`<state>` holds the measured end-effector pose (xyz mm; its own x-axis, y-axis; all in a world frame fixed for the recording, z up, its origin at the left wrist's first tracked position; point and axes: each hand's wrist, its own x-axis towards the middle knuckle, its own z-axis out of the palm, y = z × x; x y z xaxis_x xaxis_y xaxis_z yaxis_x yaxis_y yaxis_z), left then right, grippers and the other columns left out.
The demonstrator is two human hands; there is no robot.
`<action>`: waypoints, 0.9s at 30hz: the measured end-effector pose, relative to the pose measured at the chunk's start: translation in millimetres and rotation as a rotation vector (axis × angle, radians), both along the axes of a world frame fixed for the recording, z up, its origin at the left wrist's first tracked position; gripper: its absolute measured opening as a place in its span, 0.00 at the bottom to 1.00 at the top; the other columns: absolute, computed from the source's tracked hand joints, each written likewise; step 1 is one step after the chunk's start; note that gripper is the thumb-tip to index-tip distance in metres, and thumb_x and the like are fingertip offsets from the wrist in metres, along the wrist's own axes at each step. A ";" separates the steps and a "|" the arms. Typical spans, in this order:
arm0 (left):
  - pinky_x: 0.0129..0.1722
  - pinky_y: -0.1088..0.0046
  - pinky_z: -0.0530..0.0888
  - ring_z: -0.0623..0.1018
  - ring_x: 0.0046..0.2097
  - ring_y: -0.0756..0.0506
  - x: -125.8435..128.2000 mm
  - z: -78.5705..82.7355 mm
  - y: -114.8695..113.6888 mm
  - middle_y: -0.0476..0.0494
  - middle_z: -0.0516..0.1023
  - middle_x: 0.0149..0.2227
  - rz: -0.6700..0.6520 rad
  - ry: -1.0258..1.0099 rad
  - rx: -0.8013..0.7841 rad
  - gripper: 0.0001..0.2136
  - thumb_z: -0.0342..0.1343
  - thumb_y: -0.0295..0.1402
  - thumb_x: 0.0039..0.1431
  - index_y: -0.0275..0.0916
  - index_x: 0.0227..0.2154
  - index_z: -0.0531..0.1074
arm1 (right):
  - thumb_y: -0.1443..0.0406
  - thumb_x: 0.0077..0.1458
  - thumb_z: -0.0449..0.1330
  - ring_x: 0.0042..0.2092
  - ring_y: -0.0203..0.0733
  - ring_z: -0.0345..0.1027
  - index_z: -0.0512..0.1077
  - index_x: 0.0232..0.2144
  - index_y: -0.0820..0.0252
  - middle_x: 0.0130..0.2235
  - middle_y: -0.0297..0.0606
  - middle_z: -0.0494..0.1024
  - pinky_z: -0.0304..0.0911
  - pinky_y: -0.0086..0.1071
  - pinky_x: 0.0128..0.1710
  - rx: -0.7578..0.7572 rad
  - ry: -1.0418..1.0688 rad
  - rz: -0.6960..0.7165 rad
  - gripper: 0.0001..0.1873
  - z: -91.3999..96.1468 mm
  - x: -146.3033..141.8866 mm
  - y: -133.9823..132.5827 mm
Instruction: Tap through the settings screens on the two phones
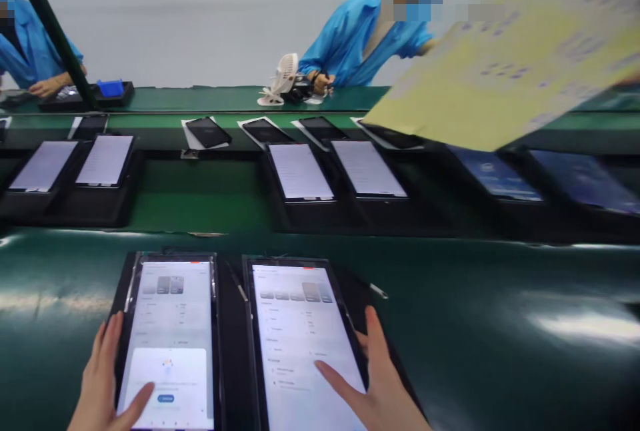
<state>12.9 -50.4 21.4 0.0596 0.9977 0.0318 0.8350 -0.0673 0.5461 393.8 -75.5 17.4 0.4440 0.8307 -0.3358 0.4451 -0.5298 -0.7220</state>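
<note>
I see my left hand [107, 384] open, thumb on the left lit black-framed tablet [170, 341]; my right hand [373, 384] open, touching the right lit tablet [300, 344].

Across the middle of the frame, a green conveyor belt [200, 201] carries 4 lit tablets [300, 171] in dark trays, with 2 bluer screens [493, 174] at the right. Behind them, dark phones [207, 131] lie on white sheets. A small white fan [281, 78] stands at upper centre. A large yellow sheet [505, 71] fills the upper right. 2 co-workers in blue coats [350, 38] sit at the far side, the other at upper left beside a blue box [111, 88].
</note>
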 end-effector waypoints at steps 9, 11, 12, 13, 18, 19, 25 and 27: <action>0.54 0.34 0.62 0.43 0.68 0.26 17.5 9.7 -2.7 0.30 0.45 0.69 -0.039 0.246 -0.033 0.48 0.56 0.42 0.53 0.43 0.66 0.27 | 0.27 0.26 0.55 0.59 0.71 0.55 0.31 0.67 0.53 0.65 0.51 0.51 0.55 0.63 0.55 -0.145 0.011 -0.090 0.75 -20.1 9.4 6.1; 0.54 0.34 0.63 0.44 0.68 0.26 17.7 6.5 -2.3 0.30 0.46 0.68 -0.034 0.266 -0.002 0.48 0.55 0.43 0.53 0.42 0.66 0.28 | 0.28 0.31 0.54 0.60 0.70 0.54 0.31 0.68 0.54 0.65 0.51 0.52 0.55 0.63 0.56 -0.109 0.007 -0.071 0.71 -11.2 4.8 3.6; 0.54 0.35 0.63 0.45 0.68 0.26 17.5 5.3 -1.9 0.30 0.46 0.68 -0.036 0.265 0.008 0.47 0.54 0.44 0.54 0.41 0.67 0.28 | 0.29 0.35 0.54 0.60 0.69 0.54 0.31 0.68 0.53 0.65 0.50 0.52 0.55 0.62 0.56 -0.082 -0.001 -0.058 0.68 -5.8 1.6 2.2; 0.54 0.35 0.63 0.45 0.68 0.27 17.3 4.7 -1.3 0.29 0.46 0.68 -0.040 0.257 0.013 0.45 0.52 0.45 0.56 0.41 0.67 0.29 | 0.31 0.39 0.53 0.61 0.67 0.53 0.31 0.68 0.52 0.65 0.48 0.51 0.55 0.61 0.56 -0.056 -0.008 -0.040 0.65 -0.4 -1.7 1.2; 0.54 0.37 0.63 0.45 0.68 0.27 19.1 11.1 3.1 0.26 0.46 0.68 -0.038 0.225 0.007 0.36 0.42 0.47 0.64 0.40 0.67 0.30 | 0.38 0.44 0.54 0.63 0.62 0.48 0.29 0.68 0.50 0.66 0.45 0.48 0.56 0.58 0.57 -0.043 0.010 0.004 0.59 15.1 -10.1 0.6; 0.53 0.36 0.63 0.46 0.68 0.27 19.8 12.8 3.7 0.27 0.46 0.68 -0.034 0.220 0.005 0.35 0.41 0.47 0.65 0.41 0.67 0.31 | 0.39 0.44 0.55 0.64 0.62 0.48 0.29 0.68 0.51 0.65 0.46 0.48 0.55 0.57 0.58 -0.045 0.021 0.007 0.59 15.7 -9.7 0.8; 0.54 0.36 0.62 0.46 0.68 0.28 20.6 13.3 5.0 0.31 0.47 0.68 -0.022 0.176 -0.001 0.33 0.40 0.47 0.66 0.45 0.67 0.31 | 0.40 0.44 0.56 0.64 0.61 0.46 0.27 0.67 0.51 0.65 0.48 0.47 0.54 0.57 0.57 -0.057 0.068 0.020 0.60 14.7 -5.6 -0.2; 0.54 0.36 0.62 0.46 0.68 0.29 20.0 11.9 5.1 0.32 0.47 0.68 -0.021 0.175 0.001 0.33 0.40 0.47 0.66 0.45 0.67 0.31 | 0.40 0.45 0.56 0.63 0.60 0.46 0.27 0.67 0.50 0.65 0.48 0.48 0.55 0.57 0.57 -0.058 0.075 0.024 0.60 14.1 -5.3 -0.9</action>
